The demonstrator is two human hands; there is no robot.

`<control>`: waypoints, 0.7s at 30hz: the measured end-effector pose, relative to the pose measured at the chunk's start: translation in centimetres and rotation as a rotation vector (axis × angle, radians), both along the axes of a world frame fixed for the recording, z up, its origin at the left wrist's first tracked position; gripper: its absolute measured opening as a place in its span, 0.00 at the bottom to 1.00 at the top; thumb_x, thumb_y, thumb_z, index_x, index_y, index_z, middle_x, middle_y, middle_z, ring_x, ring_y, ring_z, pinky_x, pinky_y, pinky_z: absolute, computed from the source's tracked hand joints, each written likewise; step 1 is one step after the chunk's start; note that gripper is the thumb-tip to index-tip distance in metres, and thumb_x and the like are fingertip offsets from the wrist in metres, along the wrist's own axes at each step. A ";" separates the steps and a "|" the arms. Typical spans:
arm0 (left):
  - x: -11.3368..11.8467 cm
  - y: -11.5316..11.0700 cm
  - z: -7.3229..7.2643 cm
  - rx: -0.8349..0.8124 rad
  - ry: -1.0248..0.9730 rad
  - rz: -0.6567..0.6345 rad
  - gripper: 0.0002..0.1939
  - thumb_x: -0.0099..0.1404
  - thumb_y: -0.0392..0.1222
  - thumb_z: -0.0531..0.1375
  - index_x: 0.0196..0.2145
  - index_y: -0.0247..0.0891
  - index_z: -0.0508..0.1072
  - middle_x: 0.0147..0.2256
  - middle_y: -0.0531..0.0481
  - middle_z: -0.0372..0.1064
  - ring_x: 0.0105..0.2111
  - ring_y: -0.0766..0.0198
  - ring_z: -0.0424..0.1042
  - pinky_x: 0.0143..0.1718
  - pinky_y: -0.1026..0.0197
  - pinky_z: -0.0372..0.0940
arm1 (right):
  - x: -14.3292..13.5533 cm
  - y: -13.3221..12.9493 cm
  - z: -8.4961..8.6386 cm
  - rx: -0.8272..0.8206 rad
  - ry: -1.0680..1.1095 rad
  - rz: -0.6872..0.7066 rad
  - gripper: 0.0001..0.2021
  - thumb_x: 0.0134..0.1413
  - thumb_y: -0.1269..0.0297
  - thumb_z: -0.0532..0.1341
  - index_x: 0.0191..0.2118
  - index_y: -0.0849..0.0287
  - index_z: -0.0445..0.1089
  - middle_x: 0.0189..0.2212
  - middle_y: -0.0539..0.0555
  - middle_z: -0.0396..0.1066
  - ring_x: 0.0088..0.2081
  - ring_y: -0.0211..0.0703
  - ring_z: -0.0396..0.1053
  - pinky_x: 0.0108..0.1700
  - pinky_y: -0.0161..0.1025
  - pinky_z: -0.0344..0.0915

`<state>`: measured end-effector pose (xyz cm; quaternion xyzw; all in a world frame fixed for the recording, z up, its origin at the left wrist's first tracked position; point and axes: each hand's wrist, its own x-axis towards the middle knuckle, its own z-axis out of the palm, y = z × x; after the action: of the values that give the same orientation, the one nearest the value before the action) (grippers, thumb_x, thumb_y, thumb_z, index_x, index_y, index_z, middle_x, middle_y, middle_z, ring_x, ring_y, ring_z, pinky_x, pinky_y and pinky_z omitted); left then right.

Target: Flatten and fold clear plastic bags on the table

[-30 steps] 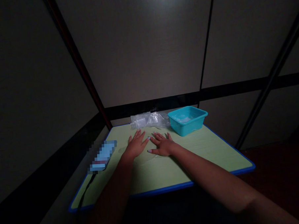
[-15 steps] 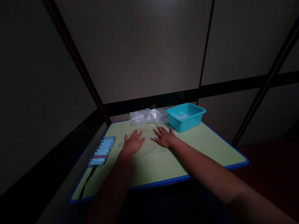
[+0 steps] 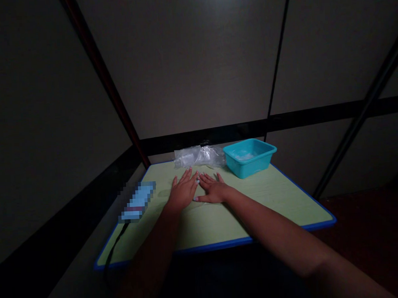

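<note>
Close together at the middle of the table, both my hands lie palm down. My left hand is flat with its fingers stretched forward. Beside it my right hand also lies flat, fingers spread, its thumb reaching toward the left hand. Beneath them is a thin see-through plastic sheet, mostly covered by the hands and hard to make out. Just beyond the fingertips sits a crumpled heap of clear plastic bags. Neither hand grips anything.
A turquoise plastic basin with something whitish inside stands at the back right. On the left edge lies a blurred-out phone-like device with a dark cable. A panelled wall rises behind the table.
My hands have slid toward each other, the left to the right and the right slightly left, now nearly touching. Less of the clear sheet shows. The view has shifted slightly.
</note>
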<state>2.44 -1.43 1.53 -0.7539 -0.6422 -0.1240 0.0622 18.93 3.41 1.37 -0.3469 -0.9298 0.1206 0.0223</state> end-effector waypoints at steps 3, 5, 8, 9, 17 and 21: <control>0.2 0.1 -0.5 -0.165 -0.076 -0.034 0.27 0.70 0.50 0.34 0.64 0.46 0.47 0.65 0.51 0.38 0.65 0.62 0.40 0.61 0.42 0.41 | 0.0 0.1 0.0 -0.016 -0.046 -0.048 0.48 0.49 0.32 0.41 0.67 0.60 0.28 0.66 0.56 0.23 0.66 0.55 0.21 0.58 0.65 0.19; 0.0 0.3 -1.0 -0.260 -0.079 0.010 0.28 0.69 0.52 0.33 0.64 0.46 0.47 0.65 0.52 0.39 0.65 0.61 0.40 0.61 0.41 0.40 | 0.0 0.3 -0.1 -0.027 -0.077 -0.092 0.49 0.47 0.31 0.41 0.67 0.58 0.27 0.66 0.55 0.21 0.65 0.57 0.20 0.58 0.66 0.20; -0.6 0.6 -1.5 -0.296 -0.058 0.101 0.29 0.69 0.55 0.33 0.64 0.47 0.48 0.65 0.52 0.39 0.65 0.59 0.38 0.61 0.40 0.39 | 0.0 0.4 -0.3 -0.040 -0.103 -0.136 0.48 0.46 0.30 0.41 0.67 0.53 0.28 0.66 0.55 0.21 0.65 0.61 0.20 0.56 0.69 0.21; -0.9 0.6 -1.6 -0.295 -0.056 0.127 0.29 0.69 0.55 0.33 0.64 0.47 0.47 0.65 0.52 0.38 0.65 0.59 0.37 0.60 0.39 0.39 | 0.0 0.5 -0.3 -0.042 -0.102 -0.139 0.47 0.46 0.30 0.41 0.67 0.51 0.28 0.67 0.55 0.22 0.65 0.62 0.20 0.56 0.70 0.22; -3.5 -1.8 -0.7 -0.198 0.004 0.233 0.31 0.69 0.55 0.38 0.64 0.39 0.46 0.65 0.43 0.36 0.65 0.56 0.38 0.60 0.41 0.42 | 0.2 0.5 -0.6 -0.030 -0.075 -0.146 0.43 0.49 0.31 0.38 0.67 0.49 0.32 0.67 0.54 0.25 0.65 0.61 0.21 0.57 0.68 0.24; -4.3 -6.2 -0.1 0.063 0.017 0.099 0.28 0.68 0.49 0.45 0.63 0.37 0.52 0.65 0.42 0.41 0.64 0.55 0.43 0.62 0.42 0.39 | 0.3 0.5 -0.5 -0.046 -0.022 -0.152 0.43 0.50 0.31 0.36 0.67 0.51 0.34 0.67 0.55 0.26 0.65 0.59 0.21 0.58 0.66 0.25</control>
<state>-1.87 -7.60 1.45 -0.7198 -0.6740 -0.1345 0.0974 19.22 3.90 0.84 -0.4181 -0.8981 0.1360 0.0132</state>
